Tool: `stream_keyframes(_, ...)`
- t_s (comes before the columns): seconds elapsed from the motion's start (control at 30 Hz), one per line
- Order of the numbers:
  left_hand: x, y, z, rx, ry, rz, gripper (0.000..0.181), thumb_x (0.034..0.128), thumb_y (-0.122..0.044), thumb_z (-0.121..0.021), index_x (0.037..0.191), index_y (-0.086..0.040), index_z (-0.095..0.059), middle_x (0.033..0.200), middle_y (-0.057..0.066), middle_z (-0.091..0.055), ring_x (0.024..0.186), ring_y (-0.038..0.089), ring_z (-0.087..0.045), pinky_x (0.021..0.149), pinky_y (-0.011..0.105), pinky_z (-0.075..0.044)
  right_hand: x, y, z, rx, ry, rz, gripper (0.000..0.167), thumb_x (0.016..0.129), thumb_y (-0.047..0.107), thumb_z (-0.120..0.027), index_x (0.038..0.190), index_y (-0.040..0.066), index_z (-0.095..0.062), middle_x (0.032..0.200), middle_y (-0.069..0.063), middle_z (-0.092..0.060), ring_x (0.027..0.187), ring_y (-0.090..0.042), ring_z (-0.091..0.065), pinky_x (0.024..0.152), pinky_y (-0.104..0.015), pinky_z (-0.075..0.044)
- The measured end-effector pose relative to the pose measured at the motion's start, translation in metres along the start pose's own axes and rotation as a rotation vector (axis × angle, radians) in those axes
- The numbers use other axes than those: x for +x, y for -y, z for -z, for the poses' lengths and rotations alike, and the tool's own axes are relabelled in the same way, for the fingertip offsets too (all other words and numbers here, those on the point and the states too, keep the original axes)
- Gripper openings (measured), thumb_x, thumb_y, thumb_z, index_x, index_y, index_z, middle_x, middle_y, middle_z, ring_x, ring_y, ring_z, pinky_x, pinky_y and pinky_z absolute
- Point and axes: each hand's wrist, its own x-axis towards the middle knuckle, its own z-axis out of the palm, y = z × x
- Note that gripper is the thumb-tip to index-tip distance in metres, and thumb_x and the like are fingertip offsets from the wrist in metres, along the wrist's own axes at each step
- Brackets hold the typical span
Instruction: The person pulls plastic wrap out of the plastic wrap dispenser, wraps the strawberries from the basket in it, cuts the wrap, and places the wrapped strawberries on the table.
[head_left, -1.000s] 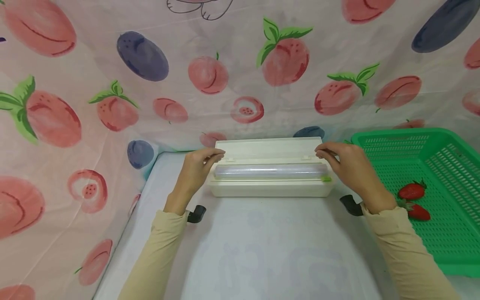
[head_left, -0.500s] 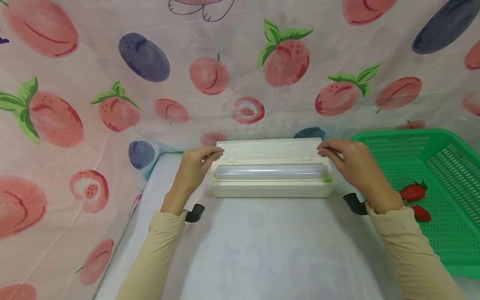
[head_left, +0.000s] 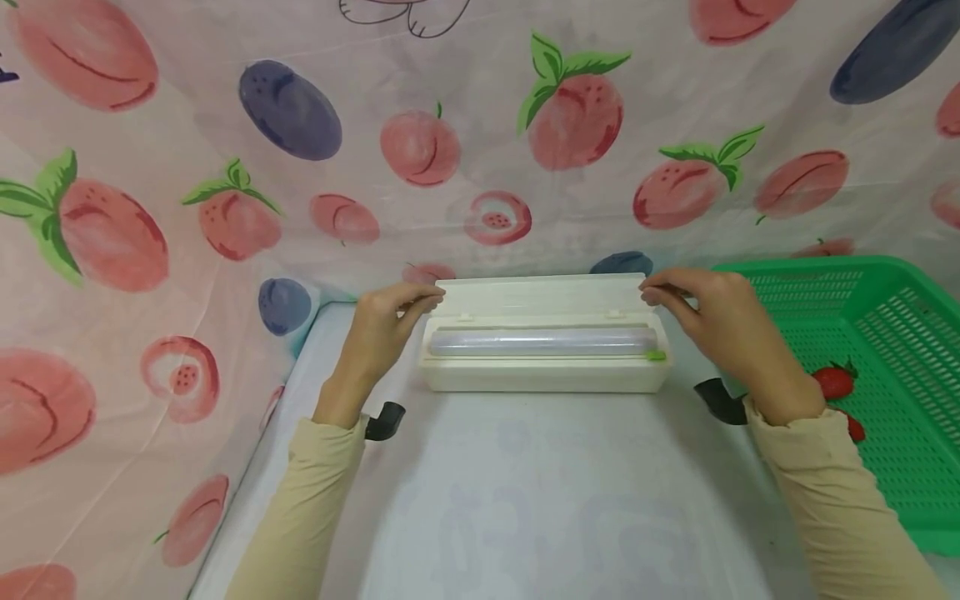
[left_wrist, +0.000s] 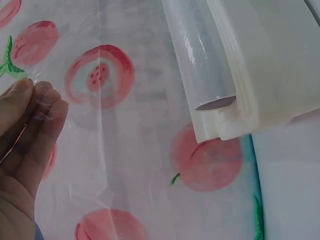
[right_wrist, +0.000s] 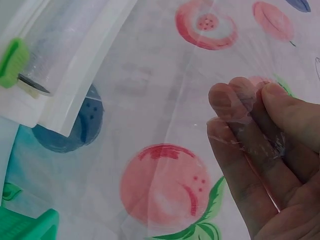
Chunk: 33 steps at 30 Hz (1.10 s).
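Observation:
A white cling film dispenser box stands on the table with its lid raised at the back. Inside lies a roll of clear film, and a green slide cutter sits at the right end of the front edge. My left hand is beside the lid's left corner, thumb and fingertips pinching thin cling film. Beyond the right corner, my right hand pinches the film too; wrinkled cling film shows across its fingers. Between the hands the film is too clear to trace fully.
A green plastic basket stands on the right, holding two strawberries partly hidden by my right arm. A fruit-printed cloth hangs behind and along the left. White cloth covers the table.
My hands have drawn slightly apart and upward, the right one moving further right and the left a little left. The box stays in place with its lid up.

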Motion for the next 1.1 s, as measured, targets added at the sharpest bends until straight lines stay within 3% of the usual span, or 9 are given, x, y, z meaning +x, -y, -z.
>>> stream_keyframes(0.33,0.004,-0.006,0.003,0.009,-0.013,-0.035,0.015,0.0854,0.002,-0.074,0.101,0.000,-0.076,0.095,0.011,-0.076,0.085,0.021,-0.073,0.077,0.034,-0.060,0.002,0.004,0.008,-0.010,-0.011,-0.026,0.020,0.087,0.007,-0.075,0.107,0.005,-0.075,0.096,-0.013,-0.075,0.088,-0.028,-0.070,0.080,-0.051,-0.056)
stream_keyframes(0.7,0.009,-0.007,0.012,0.006,-0.038,-0.028,0.012,0.0880,-0.002,-0.072,0.099,-0.002,-0.077,0.097,0.007,-0.076,0.085,0.017,-0.071,0.075,0.032,-0.058,0.007,0.008,0.015,-0.039,-0.027,0.016,0.016,0.088,0.007,-0.074,0.104,0.005,-0.075,0.094,-0.010,-0.076,0.084,-0.022,-0.070,0.076,-0.043,-0.056)
stream_keyframes(0.83,0.011,-0.009,0.014,-0.010,-0.052,-0.036,0.012,0.0890,-0.003,-0.072,0.099,-0.003,-0.077,0.097,0.006,-0.076,0.087,0.017,-0.072,0.076,0.031,-0.059,0.009,0.010,0.017,-0.027,-0.041,0.015,0.014,0.090,0.008,-0.072,0.103,0.005,-0.075,0.093,-0.008,-0.075,0.084,-0.021,-0.070,0.075,-0.020,-0.053)
stream_keyframes(0.93,0.013,-0.012,0.016,-0.015,-0.058,-0.044,0.011,0.0890,-0.003,-0.072,0.099,-0.003,-0.077,0.095,0.006,-0.076,0.088,0.018,-0.073,0.078,0.033,-0.060,0.010,0.010,0.019,-0.005,-0.057,0.015,0.012,0.091,0.009,-0.071,0.102,0.007,-0.075,0.092,-0.006,-0.075,0.083,-0.017,-0.069,0.073,-0.007,-0.042)
stream_keyframes(1.1,0.015,-0.016,0.019,-0.021,-0.056,-0.054,0.012,0.0870,-0.001,-0.073,0.099,-0.003,-0.076,0.094,0.006,-0.076,0.088,0.018,-0.073,0.079,0.034,-0.060,0.009,0.011,0.022,0.039,-0.064,0.003,0.009,0.093,0.011,-0.069,0.101,0.010,-0.074,0.092,-0.002,-0.074,0.083,0.003,-0.061,0.074,-0.008,-0.042)
